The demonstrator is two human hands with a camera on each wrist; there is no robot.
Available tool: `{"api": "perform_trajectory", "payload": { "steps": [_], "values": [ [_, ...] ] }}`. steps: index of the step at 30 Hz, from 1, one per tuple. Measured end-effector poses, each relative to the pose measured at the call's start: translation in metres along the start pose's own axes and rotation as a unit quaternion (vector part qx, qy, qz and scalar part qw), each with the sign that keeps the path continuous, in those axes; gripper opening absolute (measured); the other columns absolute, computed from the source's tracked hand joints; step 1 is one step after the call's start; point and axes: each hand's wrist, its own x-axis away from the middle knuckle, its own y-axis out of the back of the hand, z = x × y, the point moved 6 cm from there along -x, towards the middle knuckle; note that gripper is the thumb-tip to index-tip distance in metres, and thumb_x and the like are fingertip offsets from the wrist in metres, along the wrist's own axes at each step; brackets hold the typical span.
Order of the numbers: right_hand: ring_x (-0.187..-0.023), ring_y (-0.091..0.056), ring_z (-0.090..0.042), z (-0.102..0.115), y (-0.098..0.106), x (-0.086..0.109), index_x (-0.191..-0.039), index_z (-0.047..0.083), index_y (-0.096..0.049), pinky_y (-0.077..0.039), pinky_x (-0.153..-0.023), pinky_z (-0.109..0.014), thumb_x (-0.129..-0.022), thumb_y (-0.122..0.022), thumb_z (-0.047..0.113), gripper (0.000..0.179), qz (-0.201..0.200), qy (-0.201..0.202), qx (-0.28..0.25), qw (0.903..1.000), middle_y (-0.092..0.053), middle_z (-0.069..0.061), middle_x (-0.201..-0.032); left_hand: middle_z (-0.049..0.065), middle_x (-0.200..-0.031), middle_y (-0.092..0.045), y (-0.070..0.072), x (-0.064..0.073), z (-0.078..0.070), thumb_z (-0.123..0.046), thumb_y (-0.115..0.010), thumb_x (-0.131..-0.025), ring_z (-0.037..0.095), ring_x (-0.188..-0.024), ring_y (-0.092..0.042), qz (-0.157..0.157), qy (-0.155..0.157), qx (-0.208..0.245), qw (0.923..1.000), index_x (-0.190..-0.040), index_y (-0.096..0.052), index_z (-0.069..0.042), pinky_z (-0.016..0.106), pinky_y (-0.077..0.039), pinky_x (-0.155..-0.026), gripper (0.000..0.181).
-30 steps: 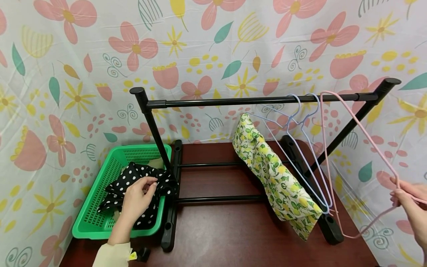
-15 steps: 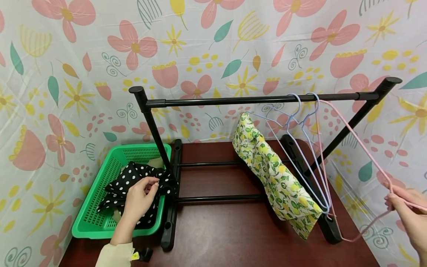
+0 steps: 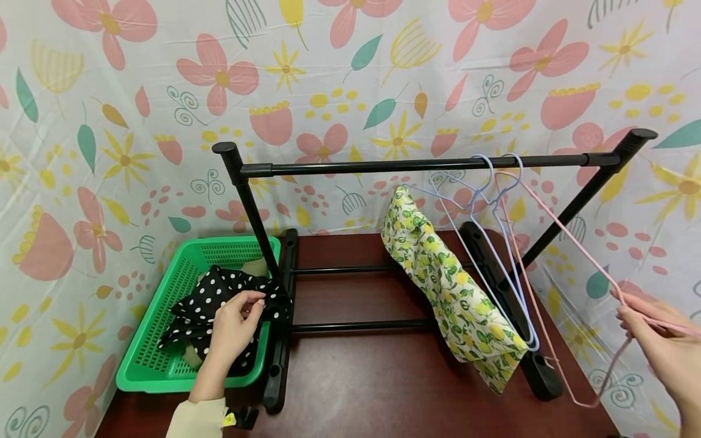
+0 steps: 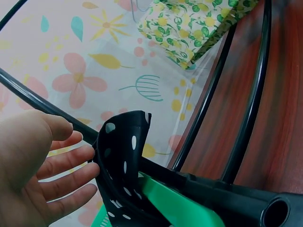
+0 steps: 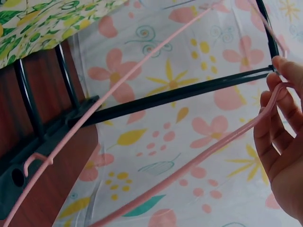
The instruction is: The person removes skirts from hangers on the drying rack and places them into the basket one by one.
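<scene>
At the right, my right hand [image 3: 659,347] pinches a pink clothes hanger [image 3: 588,264] near its hook end; the hanger is turned sideways, its far corner overlapping the blue hangers under the rack's top bar. In the right wrist view, thumb and fingertips close on the pink wire. My left hand [image 3: 234,328] is at the black polka-dot cloth [image 3: 202,304] in the green basket. The left wrist view has its fingers loosely extended, fingertips against or just beside the cloth edge [image 4: 125,142]. The thumb stays apart from the cloth there.
A black metal rack [image 3: 361,166] stands on the brown table [image 3: 356,377]. Two blue hangers [image 3: 484,188] hang toward its right; a lemon-print cloth [image 3: 438,274] hangs on one. The green basket [image 3: 145,340] sits left, overlapped by the rack's leg. A floral curtain [image 3: 328,73] surrounds the table.
My right hand has moved left, carrying the pink hanger. Its far corner shifted from right of the blue hangers to overlapping them. My left hand has shifted slightly right.
</scene>
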Motion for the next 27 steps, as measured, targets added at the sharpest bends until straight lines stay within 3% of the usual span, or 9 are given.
{"api": "perform_trajectory", "payload": {
  "steps": [8,18,27],
  "values": [
    [-0.064,-0.055,0.013,0.007,-0.010,-0.010,-0.113,-0.012,-0.060,-0.043,-0.058,-0.002,-0.082,-0.058,-0.014,0.031,0.043,0.048,0.035,0.9973,-0.058,0.026,-0.083,-0.003,-0.082,-0.068,-0.001,0.004,0.002,-0.008,-0.064,-0.085,0.005,-0.065,-0.058,-0.026,0.006,0.025,0.9993,-0.092,-0.069,-0.012,0.016,-0.046,-0.056,0.010],
    [-0.062,-0.046,0.015,0.014,-0.021,-0.025,-0.114,0.005,-0.066,-0.036,-0.052,-0.003,-0.083,-0.066,0.002,0.031,0.064,0.051,0.118,0.9897,-0.053,0.034,-0.082,-0.004,-0.084,-0.069,-0.003,0.009,0.005,-0.007,-0.063,-0.085,0.002,-0.067,-0.060,-0.033,0.028,0.043,0.9981,-0.092,-0.069,-0.013,0.013,-0.046,-0.057,0.011],
    [-0.059,-0.043,0.018,0.027,-0.035,-0.040,-0.103,-0.004,-0.068,-0.035,-0.050,-0.004,-0.083,-0.066,0.003,0.022,0.069,0.126,0.151,0.9780,-0.048,0.042,-0.080,-0.005,-0.084,-0.069,0.000,0.011,0.003,-0.008,-0.063,-0.086,0.002,-0.069,-0.060,-0.041,0.039,0.052,0.9970,-0.092,-0.069,-0.015,0.011,-0.046,-0.059,0.011]
  ]
}}
